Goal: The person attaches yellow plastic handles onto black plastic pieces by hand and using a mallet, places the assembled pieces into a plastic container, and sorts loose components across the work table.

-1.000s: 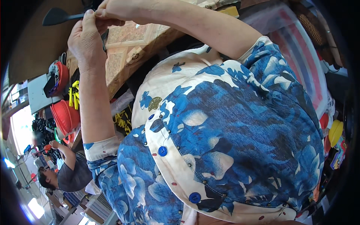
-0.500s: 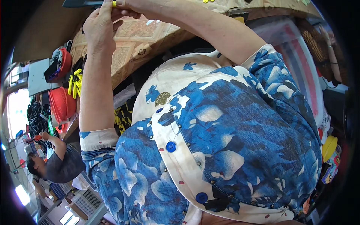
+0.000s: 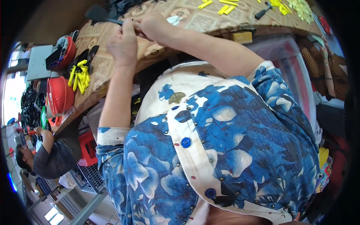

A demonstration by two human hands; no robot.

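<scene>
At the far edge of the view, over the table, my left hand (image 3: 125, 45) is closed around the shaft of a dark spatula (image 3: 97, 14), whose flat blade points away to the left. My right hand (image 3: 152, 27) meets it from the right, fingers curled in at the handle end of the same spatula. The handle end is hidden between the two hands, and the fingers are slightly blurred. Just beyond them lies a heap of dark pieces (image 3: 125, 5). A small white scrap (image 3: 173, 20) rests right of my right hand.
Several yellow handles (image 3: 227, 9) lie on the patterned table (image 3: 202, 20), near a dark tool (image 3: 263, 10). Left stand a pile of yellow-handled spatulas (image 3: 79, 77) and red baskets (image 3: 60, 95). A co-worker (image 3: 58, 157) sits at the left. A yellow box (image 3: 242, 36) is under the table edge.
The view has shifted, showing more of the table. Both hands and the spatula appear lower and further right. The yellow piece seen between my hands is now hidden.
</scene>
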